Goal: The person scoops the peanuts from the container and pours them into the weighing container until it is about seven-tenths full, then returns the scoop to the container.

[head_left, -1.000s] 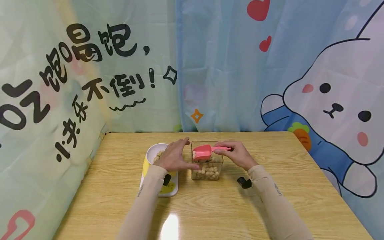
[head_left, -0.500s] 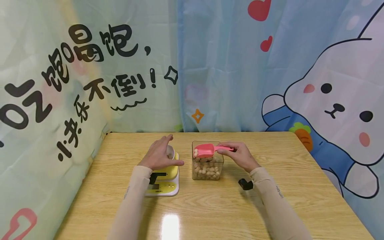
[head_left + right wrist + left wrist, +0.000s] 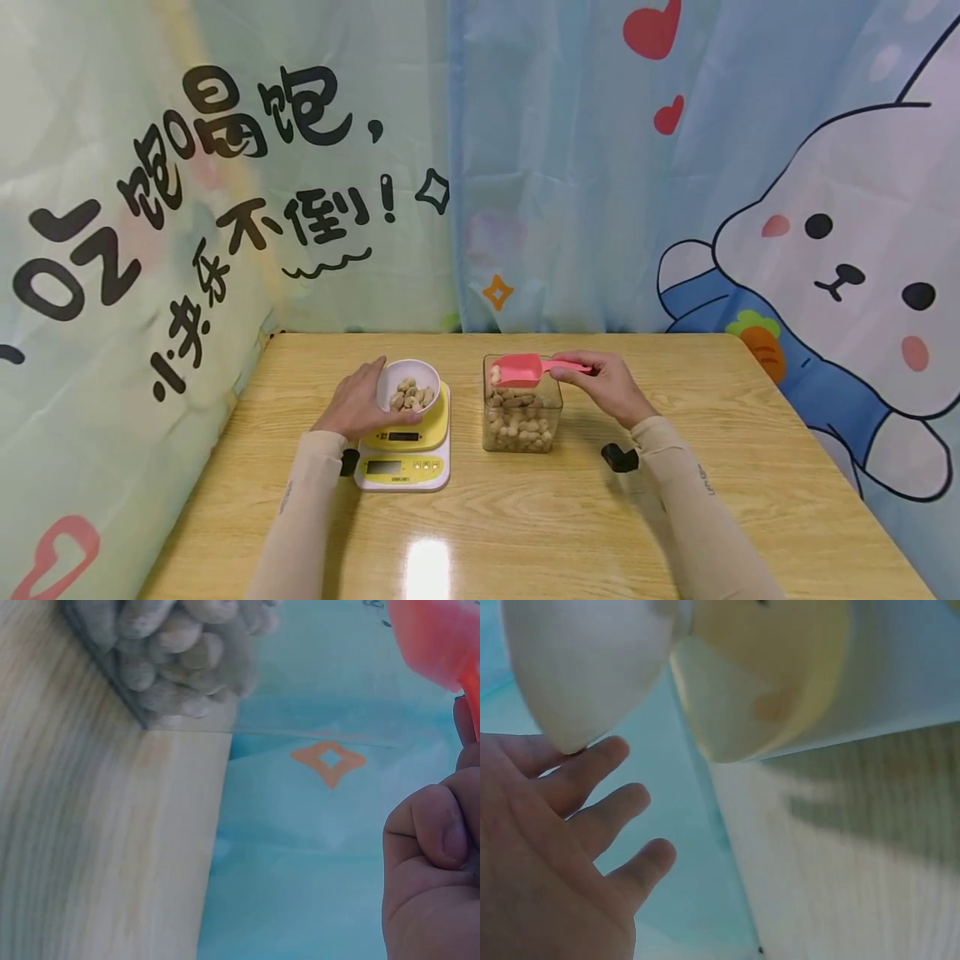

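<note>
My left hand (image 3: 358, 404) holds a small white bowl (image 3: 384, 385) with several peanuts (image 3: 411, 395) in it, the thumb along its near side and fingers at its left. In the left wrist view the index finger meets the bowl (image 3: 592, 667) while the other fingers spread apart. Below the bowl is a yellow and white kitchen scale (image 3: 402, 472). My right hand (image 3: 611, 387) pinches the handle of a pink scoop (image 3: 519, 370) above a clear square container (image 3: 522, 446). Some peanuts show at the scoop's left end, and more peanuts (image 3: 180, 652) fill the container's lower part.
Everything stands on a wooden table (image 3: 517, 533). A printed curtain (image 3: 555, 208) hangs behind its far edge and along the left side. Dark wrist cameras (image 3: 619, 457) sit at both cuffs.
My left hand has drawn back left from beside the container, then come round the bowl, uncovering the scale's display. The right hand and scoop stay nearly still over the container.
</note>
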`<state>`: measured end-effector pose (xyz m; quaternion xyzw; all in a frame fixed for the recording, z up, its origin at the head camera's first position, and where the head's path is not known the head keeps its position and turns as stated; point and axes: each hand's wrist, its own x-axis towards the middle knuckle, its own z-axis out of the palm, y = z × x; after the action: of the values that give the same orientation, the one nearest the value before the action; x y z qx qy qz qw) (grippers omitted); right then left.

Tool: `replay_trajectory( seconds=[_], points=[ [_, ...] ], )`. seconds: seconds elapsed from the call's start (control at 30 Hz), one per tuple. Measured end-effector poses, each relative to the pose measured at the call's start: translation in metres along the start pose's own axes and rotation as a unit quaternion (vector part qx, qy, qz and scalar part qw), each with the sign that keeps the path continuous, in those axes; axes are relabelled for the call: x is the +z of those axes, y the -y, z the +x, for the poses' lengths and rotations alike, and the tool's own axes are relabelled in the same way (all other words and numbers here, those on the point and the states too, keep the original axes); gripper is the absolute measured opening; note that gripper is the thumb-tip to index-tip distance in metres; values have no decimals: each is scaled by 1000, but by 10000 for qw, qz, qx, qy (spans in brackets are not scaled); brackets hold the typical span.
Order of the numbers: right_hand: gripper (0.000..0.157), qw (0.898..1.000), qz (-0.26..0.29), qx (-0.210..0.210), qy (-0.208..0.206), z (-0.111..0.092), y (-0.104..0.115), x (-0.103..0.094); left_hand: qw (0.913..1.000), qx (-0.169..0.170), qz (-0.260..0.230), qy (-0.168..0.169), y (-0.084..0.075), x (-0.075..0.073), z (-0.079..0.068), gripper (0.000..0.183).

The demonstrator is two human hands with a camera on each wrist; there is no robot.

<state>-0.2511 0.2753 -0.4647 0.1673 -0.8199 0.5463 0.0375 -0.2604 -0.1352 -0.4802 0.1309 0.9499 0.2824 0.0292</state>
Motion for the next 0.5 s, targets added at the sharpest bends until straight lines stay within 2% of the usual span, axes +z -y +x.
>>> replay_trajectory(
  seconds=[0.2,0.5],
  points=[
    [32,9999,58,-107,2,5,8,0,9999,-89,-85,43,4,5,2,122],
    [33,9992,281,-263,68,22,27,16,9998,-61,-165,12,5,5,2,118]
  ],
)
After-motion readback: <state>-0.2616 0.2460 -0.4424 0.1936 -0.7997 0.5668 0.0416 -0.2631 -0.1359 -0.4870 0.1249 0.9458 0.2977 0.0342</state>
